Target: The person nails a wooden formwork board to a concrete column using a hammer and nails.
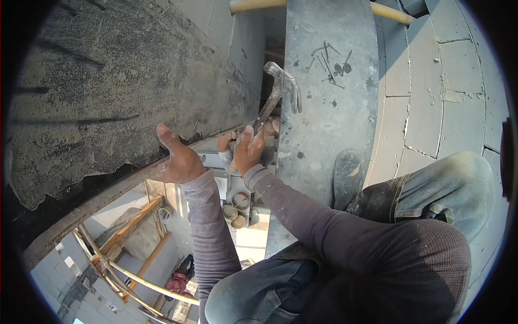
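Note:
A worn claw hammer (275, 92) is held in my right hand (249, 150), its head up and its claw over the plank's left edge. My left hand (181, 161) is at the lower edge of a dark, rough board (145, 70), thumb raised and apart; its fingers are mostly hidden behind the edge. Just beyond my right hand, part of another person's hand (225, 141) shows near the hammer handle. Several loose nails (328, 67) lie on the grey plank (329, 129).
A block wall (426, 92) rises on the right. Wooden poles (145, 281) and timber (129, 229) are below left, beside a person in red (178, 283). Round containers (239, 201) sit far below. My shoe (348, 175) rests on the plank.

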A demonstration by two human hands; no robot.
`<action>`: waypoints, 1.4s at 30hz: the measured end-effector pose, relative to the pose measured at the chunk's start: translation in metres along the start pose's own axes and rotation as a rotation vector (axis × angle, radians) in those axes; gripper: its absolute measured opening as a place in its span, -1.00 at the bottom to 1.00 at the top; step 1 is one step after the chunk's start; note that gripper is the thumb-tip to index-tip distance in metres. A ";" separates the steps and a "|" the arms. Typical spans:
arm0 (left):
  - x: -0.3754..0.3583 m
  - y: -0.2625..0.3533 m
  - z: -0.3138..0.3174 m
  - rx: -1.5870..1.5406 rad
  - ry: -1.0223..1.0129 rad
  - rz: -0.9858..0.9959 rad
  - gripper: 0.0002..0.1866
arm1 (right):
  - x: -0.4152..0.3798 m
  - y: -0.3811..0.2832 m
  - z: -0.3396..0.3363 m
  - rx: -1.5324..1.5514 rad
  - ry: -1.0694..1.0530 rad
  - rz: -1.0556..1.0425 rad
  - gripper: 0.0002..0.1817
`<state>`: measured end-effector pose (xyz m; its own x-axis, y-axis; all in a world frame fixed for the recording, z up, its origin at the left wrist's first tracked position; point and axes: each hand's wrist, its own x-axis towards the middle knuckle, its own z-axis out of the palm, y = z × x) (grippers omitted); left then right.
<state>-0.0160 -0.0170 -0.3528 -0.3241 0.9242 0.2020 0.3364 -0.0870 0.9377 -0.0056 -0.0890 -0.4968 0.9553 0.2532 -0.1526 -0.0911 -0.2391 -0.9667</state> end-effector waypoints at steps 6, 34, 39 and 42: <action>0.010 -0.013 0.003 0.084 0.020 0.082 0.09 | 0.012 0.024 -0.006 0.052 -0.168 0.087 -0.55; 0.006 0.002 0.003 -0.044 -0.044 0.136 0.06 | 0.056 -0.013 -0.030 0.335 -0.417 0.865 -0.46; 0.002 -0.006 -0.004 0.105 0.029 0.020 0.14 | 0.017 0.052 0.006 0.122 -0.069 0.109 -0.48; 0.008 -0.004 0.001 0.107 0.047 -0.002 0.19 | 0.051 -0.035 -0.004 0.193 -0.379 0.964 -0.46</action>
<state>-0.0190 -0.0089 -0.3549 -0.3652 0.9055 0.2160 0.4278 -0.0428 0.9029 0.0472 -0.0710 -0.4696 0.3073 0.3198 -0.8963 -0.8403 -0.3509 -0.4133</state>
